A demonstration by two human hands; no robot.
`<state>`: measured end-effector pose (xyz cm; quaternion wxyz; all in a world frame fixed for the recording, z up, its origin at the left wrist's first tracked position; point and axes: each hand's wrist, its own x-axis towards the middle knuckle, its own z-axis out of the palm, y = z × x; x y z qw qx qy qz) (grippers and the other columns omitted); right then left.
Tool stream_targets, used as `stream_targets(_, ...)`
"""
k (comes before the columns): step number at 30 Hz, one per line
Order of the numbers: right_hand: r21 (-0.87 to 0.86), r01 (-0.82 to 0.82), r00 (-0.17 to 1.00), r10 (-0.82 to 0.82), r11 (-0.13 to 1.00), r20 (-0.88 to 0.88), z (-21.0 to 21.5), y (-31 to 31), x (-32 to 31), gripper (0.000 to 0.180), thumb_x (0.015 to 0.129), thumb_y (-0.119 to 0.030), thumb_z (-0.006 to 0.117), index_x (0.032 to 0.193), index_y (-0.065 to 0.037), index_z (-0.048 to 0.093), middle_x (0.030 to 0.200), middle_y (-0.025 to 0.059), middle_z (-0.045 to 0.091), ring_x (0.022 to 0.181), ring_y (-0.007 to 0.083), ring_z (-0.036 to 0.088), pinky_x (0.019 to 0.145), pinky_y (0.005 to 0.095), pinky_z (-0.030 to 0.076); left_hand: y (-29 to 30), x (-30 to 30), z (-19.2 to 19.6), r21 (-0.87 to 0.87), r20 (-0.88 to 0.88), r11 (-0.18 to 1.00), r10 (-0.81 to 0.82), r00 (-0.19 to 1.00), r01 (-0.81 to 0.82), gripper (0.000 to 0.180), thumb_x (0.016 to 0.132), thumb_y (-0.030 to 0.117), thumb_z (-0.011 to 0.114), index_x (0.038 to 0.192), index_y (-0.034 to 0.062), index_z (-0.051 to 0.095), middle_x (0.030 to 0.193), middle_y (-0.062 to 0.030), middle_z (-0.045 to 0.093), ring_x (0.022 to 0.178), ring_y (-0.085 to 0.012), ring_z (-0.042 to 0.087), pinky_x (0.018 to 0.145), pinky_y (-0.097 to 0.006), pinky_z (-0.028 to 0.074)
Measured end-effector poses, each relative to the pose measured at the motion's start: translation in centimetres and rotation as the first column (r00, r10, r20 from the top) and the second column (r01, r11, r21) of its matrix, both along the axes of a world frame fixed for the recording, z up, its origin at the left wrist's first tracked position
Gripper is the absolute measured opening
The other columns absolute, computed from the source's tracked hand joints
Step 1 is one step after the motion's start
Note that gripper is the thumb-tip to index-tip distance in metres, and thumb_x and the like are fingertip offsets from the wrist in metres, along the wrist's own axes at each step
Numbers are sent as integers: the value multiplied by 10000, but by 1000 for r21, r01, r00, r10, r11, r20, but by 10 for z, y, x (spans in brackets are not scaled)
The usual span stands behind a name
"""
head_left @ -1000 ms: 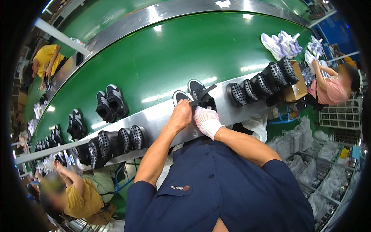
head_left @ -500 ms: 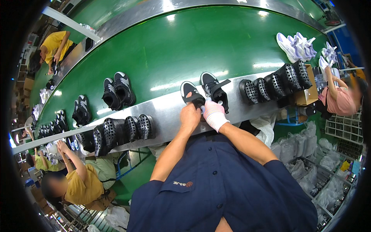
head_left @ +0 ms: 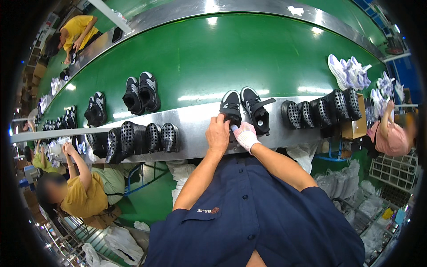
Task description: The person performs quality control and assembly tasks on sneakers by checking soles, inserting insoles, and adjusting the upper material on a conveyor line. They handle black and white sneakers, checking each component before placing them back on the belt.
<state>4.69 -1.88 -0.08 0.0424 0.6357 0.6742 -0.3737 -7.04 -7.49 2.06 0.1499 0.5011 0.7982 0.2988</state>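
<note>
The bare left hand (head_left: 218, 133) was closed over the heel of a black-and-white shoe (head_left: 231, 107), which stood on the steel ledge (head_left: 195, 122) at the near edge of the green conveyor belt (head_left: 222, 58), its toe pointing across the belt. The right hand (head_left: 244, 135), in a white knitted glove, lay against the same heel just beside the left hand; whether its fingers were clamped on the shoe could not be told, since the left hand and the shoe hid them. The partner shoe (head_left: 255, 109) stood touching the first on its right, a strap sticking out sideways. Compared with the views from half a second and a second before, both hands had stayed at the heel, while the pair had come to sit side by side and square to the ledge; judged from this, the shoe was being seated or adjusted rather than lifted. To the right along the ledge stood a row of black perforated moulds (head_left: 318, 109), and a similar row (head_left: 138, 140) stood to the left. On the belt itself, toward its left end, another black pair (head_left: 142, 93) lay well apart from the hands. White shoes (head_left: 349, 71) rested near the belt's right end. A co-worker in yellow (head_left: 82, 191) sat below the ledge at the left.
</note>
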Motion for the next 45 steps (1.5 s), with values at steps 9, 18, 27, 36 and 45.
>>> stream_targets(9, -41, 5, 999, -7, 999, -42, 0, 3, -3, 425, 921, -336, 676, 1027, 73, 711, 895, 282, 722, 838, 415, 730, 798, 474, 578, -23, -12, -8, 107, -150, 993, -40, 988, 57, 241, 828, 133, 757, 1057, 133, 684, 1004, -114, 614, 948, -332, 631, 738, -462, 550)
stream_targets(18, 62, -171, 985, 170, 983, 18, 5, 3, -9, 452, 938, -400, 628, 1015, 38, 708, 1029, 308, 702, 1030, 453, 678, 901, 501, 540, 7, -15, 8, 135, -439, 964, -148, 886, 228, 144, 776, 141, 705, 892, 130, 621, 900, -100, 554, 883, -307, 574, 724, -432, 468)
stream_targets(27, -186, -92, 978, 53, 978, -203, 21, -6, -10, 534, 877, -430, 739, 1044, 73, 673, 979, 266, 716, 900, 356, 722, 772, 447, 577, -47, -14, -28, -511, 239, 803, 476, 846, -308, 753, 840, 310, 755, 1491, 74, 459, 1332, -256, 595, 1153, -401, 624, 945, -416, 550)
stream_targets(36, -758, -20, 834, -407, 652, -373, 23, -2, 8, 336, 937, -231, 761, 1106, 17, 609, 1026, 120, 703, 782, 184, 709, 661, 325, 595, -37, -14, -32, -499, 355, 825, 474, 806, -265, 563, 789, 36, 681, 1348, 75, 628, 1080, -210, 711, 822, -316, 704, 667, -408, 572)
stream_targets(45, -187, -553, 815, 482, 812, -321, 136, 30, 32, 296, 877, -248, 731, 1023, 9, 714, 783, 92, 715, 684, 186, 682, 661, 315, 545, -65, -42, 26, -264, 195, 954, 198, 961, -143, 623, 781, -116, 545, 1306, 187, 691, 1357, -251, 543, 1232, -433, 553, 1065, -454, 466)
